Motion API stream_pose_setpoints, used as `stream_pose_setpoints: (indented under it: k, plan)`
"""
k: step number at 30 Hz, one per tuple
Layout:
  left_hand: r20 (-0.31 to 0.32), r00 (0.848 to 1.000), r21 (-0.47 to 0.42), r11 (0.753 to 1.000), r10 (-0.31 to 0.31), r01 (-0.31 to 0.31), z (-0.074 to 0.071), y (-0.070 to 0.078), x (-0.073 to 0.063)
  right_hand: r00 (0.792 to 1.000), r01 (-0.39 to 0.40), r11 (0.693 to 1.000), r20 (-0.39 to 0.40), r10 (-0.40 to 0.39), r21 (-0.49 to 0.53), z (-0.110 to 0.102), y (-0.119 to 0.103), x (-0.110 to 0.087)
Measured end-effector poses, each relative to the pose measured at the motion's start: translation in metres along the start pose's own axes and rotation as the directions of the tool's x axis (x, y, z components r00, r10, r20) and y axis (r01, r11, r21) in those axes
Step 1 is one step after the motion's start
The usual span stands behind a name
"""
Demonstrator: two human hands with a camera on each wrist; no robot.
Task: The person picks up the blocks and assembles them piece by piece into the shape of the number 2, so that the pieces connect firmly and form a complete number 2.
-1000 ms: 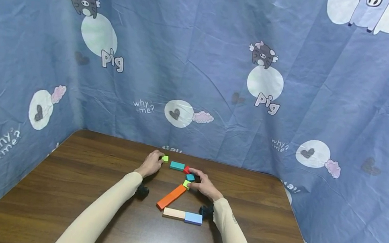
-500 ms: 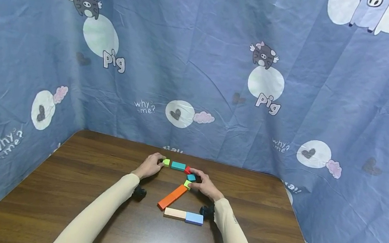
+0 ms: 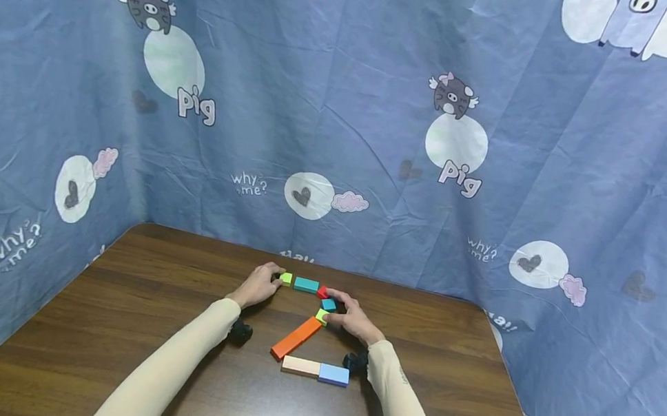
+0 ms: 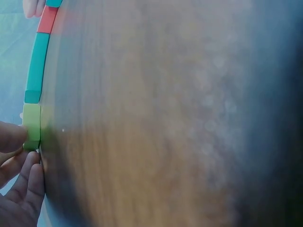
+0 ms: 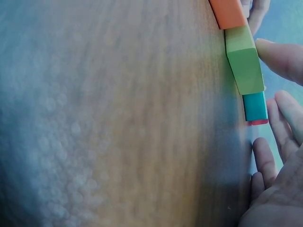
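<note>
My left hand pinches a lime-green block at the left end of a curved row on the wooden table. In the left wrist view that green block sits close to the end of a long teal block. To the right follow a red block, a smaller blue-teal block and another lime-green block. My right hand spreads around these, its thumb at the second green block and its index finger near the red one. An orange bar continues from there.
A cream block and a light-blue block lie end to end nearer the viewer, by the orange bar's lower end. A blue patterned cloth hangs behind the table, close to its far edge.
My left hand has brought the lime-green block slightly nearer the viewer and to the right, more in line with the long teal block. My right hand has stayed almost still.
</note>
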State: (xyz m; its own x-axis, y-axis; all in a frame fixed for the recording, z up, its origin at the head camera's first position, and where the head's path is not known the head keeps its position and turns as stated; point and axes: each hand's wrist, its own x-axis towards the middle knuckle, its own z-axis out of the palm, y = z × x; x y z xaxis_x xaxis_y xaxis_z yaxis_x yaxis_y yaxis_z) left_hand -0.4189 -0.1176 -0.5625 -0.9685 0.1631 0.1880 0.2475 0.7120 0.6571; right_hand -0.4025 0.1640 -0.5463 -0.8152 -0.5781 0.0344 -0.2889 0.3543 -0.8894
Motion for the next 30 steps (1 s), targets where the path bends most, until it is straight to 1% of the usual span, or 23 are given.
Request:
stream_pose_setpoints:
  k: [4,9,11,13,14,16,20,21,23,25,28,30]
  plan:
    - [-0.008,1.000,0.008,1.000,0.008,-0.008,0.000,-0.001,0.001,1.000,-0.011,1.000,-0.028,0.011,-0.016,0.002,0.013,0.005]
    - [-0.021,0.999,0.021,0.999,0.042,-0.042,0.002,-0.004,0.004,0.999,-0.027,0.999,-0.037,0.026,-0.028,0.003,0.014,0.007]
    - [-0.020,0.999,0.024,0.999,0.047,-0.046,0.003,-0.005,0.004,0.999,-0.024,0.999,-0.036,0.023,-0.034,0.003,0.014,0.007]
    - [-0.016,0.999,0.023,0.999,0.043,-0.043,0.003,-0.005,0.004,0.999,-0.014,0.999,-0.035,0.012,-0.042,0.003,0.014,0.007]
    - [-0.012,0.999,0.021,0.999,0.038,-0.038,0.003,-0.004,0.004,0.999,-0.023,0.999,-0.030,0.022,-0.040,0.003,0.012,0.006]
    - [-0.006,1.000,0.017,0.999,0.031,-0.031,0.003,-0.003,0.003,1.000,-0.020,0.999,-0.011,0.020,-0.047,0.002,0.003,0.002]
    - [0.001,1.000,0.011,1.000,0.027,-0.027,0.004,-0.003,0.002,0.999,-0.035,0.999,-0.016,0.034,-0.042,0.003,0.003,0.003]
    - [0.002,1.000,0.014,0.999,0.030,-0.030,0.004,-0.003,0.002,0.999,-0.027,0.999,-0.021,0.026,-0.046,0.004,0.005,0.003]
    - [0.004,1.000,0.014,1.000,0.026,-0.026,0.004,-0.003,0.003,0.999,-0.036,0.999,-0.042,0.034,-0.040,0.005,0.014,0.007]
    - [0.003,1.000,0.016,1.000,0.024,-0.024,0.004,-0.003,0.002,0.999,-0.038,0.999,-0.037,0.037,-0.039,0.005,0.014,0.007]
    - [0.012,1.000,0.003,1.000,0.019,-0.019,0.004,-0.002,0.001,0.999,-0.041,0.999,-0.035,0.042,0.034,0.004,0.016,0.005]
    - [0.015,1.000,-0.009,1.000,0.021,-0.021,0.005,-0.002,0.000,0.998,-0.044,0.993,-0.043,0.049,0.109,0.003,0.016,0.004]
